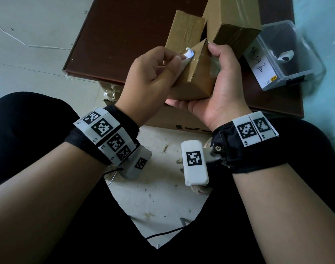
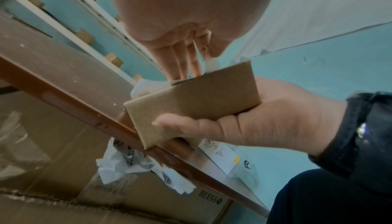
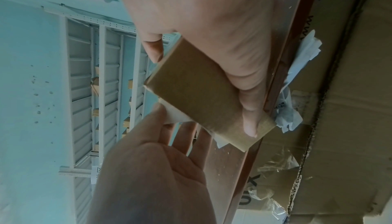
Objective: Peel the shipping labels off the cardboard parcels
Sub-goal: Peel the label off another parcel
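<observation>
While your right hand (image 1: 218, 88) cradles the small brown cardboard parcel (image 1: 195, 77) from beneath, thumb curled over its upper right edge and fingers wrapped under its base, your left hand (image 1: 151, 77) is closed in a pinch on the white shipping label (image 1: 181, 62) at the parcel's left face. The label's upper corner curls away from the cardboard; its lower part lies under your fingers, and how far it is freed cannot be told. The parcel is held tilted in the air, one corner uppermost, above the near edge of the dark brown flat board (image 1: 124, 35), touching nothing but your hands.

In the left wrist view your right thumb lies across the parcel's bare underside near its lower edge. Just behind your hands two taller tan cardboard boxes bound in clear tape (image 1: 233, 21) stand on the board, close to the parcel's far corner. To their right a clear plastic lidded container (image 1: 288, 56) rests at the board's right edge. Bare board lies open to the left of the boxes. The pale floor (image 1: 29, 25) lies beyond the board's left edge. Crumpled white peeled labels (image 2: 137, 169) lie wedged below the board's edge against a large corrugated carton (image 2: 148, 202).
</observation>
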A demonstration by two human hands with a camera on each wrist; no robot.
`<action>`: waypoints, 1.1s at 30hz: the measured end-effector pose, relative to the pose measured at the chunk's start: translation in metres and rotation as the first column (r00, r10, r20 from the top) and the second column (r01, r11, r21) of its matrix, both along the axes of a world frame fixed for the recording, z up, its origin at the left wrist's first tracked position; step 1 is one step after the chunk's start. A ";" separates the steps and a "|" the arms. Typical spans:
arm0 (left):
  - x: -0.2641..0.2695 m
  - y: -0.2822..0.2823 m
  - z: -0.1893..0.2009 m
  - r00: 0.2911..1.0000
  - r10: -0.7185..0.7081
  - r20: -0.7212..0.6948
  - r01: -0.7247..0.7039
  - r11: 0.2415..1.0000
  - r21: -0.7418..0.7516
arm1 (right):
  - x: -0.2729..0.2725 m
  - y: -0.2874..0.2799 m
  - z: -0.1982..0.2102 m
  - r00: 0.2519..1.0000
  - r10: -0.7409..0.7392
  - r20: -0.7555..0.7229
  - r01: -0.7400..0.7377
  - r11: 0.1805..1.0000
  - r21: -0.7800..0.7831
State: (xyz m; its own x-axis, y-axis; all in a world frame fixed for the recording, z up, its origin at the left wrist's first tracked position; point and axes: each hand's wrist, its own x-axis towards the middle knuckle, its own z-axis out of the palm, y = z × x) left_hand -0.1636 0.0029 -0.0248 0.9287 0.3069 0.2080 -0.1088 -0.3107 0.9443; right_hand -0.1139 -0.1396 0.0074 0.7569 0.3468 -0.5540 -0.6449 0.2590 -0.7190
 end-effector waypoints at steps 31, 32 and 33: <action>-0.001 0.011 0.007 0.987 0.109 0.118 -0.125 0.983 0.131 | 0.000 0.004 -0.005 0.960 0.202 -0.193 -0.191 0.979 0.073; -0.001 0.012 0.008 0.983 0.124 0.136 -0.143 0.979 0.148 | 0.000 0.003 -0.005 0.958 0.209 -0.198 -0.194 0.977 0.092; -0.001 0.012 0.010 0.980 0.129 0.153 -0.153 0.975 0.159 | -0.001 0.003 -0.004 0.956 0.211 -0.202 -0.191 0.975 0.114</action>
State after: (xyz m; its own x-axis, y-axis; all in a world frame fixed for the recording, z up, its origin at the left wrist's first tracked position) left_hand -0.1650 0.0151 -0.0147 0.8360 0.3818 0.3941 -0.1807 -0.4866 0.8547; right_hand -0.1144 -0.1367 0.0035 0.5351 0.5370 -0.6521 -0.8252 0.1673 -0.5394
